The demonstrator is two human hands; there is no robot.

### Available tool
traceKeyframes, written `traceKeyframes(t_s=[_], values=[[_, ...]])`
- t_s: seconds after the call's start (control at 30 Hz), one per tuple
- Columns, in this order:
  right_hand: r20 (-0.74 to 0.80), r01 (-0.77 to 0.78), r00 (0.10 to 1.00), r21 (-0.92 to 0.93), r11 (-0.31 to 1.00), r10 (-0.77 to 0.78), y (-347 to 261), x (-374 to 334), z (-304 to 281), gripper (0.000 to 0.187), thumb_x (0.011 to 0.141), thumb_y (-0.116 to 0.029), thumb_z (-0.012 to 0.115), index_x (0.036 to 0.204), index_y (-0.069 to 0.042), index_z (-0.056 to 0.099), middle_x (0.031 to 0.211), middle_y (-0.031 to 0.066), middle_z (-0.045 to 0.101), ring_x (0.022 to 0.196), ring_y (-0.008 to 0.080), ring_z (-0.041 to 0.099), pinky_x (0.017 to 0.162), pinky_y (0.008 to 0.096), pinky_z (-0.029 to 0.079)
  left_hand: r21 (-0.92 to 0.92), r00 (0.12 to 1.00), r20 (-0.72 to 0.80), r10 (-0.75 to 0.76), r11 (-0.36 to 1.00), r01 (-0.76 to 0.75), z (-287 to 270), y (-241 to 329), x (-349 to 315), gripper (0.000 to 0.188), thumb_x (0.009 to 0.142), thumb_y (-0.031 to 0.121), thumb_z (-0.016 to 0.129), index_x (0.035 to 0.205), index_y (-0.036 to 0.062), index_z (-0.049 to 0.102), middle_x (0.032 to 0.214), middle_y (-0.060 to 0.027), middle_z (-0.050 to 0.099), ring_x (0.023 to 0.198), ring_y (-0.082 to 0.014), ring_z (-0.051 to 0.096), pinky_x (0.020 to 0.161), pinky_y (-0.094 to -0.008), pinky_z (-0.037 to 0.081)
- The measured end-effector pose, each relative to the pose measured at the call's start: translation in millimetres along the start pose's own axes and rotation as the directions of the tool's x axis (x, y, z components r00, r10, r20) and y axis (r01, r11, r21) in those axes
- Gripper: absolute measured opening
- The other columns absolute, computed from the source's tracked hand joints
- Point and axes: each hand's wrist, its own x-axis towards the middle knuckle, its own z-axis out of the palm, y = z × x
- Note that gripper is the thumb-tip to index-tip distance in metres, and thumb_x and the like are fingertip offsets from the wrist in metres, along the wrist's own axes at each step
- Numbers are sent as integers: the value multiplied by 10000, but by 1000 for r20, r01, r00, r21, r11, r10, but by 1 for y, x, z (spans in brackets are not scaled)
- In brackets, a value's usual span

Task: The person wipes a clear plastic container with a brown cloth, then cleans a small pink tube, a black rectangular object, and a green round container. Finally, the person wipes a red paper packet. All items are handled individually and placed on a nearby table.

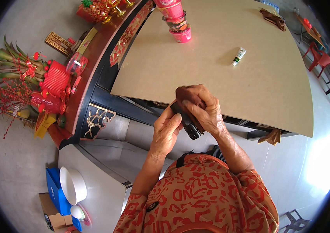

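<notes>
A black cylinder that looks like a flashlight (190, 127) is held in front of my body, near the beige table's close edge. My left hand (165, 131) is closed around it, with the thumb lying along its side. A dark brown cloth (187, 96) is bunched in my right hand (208, 110), pressed over the flashlight's upper part and side. The cloth and fingers hide that end; the ridged lower end shows, tilted toward me. Beyond my hands, a small white and green tube (239, 56) lies on the table (211, 73).
Stacked pink tubs (181, 35) stand on the table's far left, and a crumpled brown cloth (272, 19) lies at its far right. Another brown cloth (271, 137) hangs at the near edge. At left are a dark red carved altar table (91, 73), red-potted plants and a white basin (73, 185).
</notes>
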Motion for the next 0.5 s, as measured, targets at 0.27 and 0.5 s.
traceKeyframes(t_s=[0.27,0.5], values=[[167,104,981,-1,995,-102,-2,-16,3,257,793,-54,661,1046,-60,619,1021,104,561,989,217,562,846,329,463,-349,987,-161,-19,936,-39,1,-3,8,436,990,259,449,1350,20,390,1178,-82,549,1062,-176,552,916,-332,469],[-58,-1,998,-11,1000,1,19,-4,14,236,781,-73,675,1007,-46,612,1028,115,587,960,250,577,841,340,466,-293,997,-55,-53,956,34,-3,-15,9,444,987,274,449,1346,18,395,1195,-84,527,1072,-179,534,913,-336,458]])
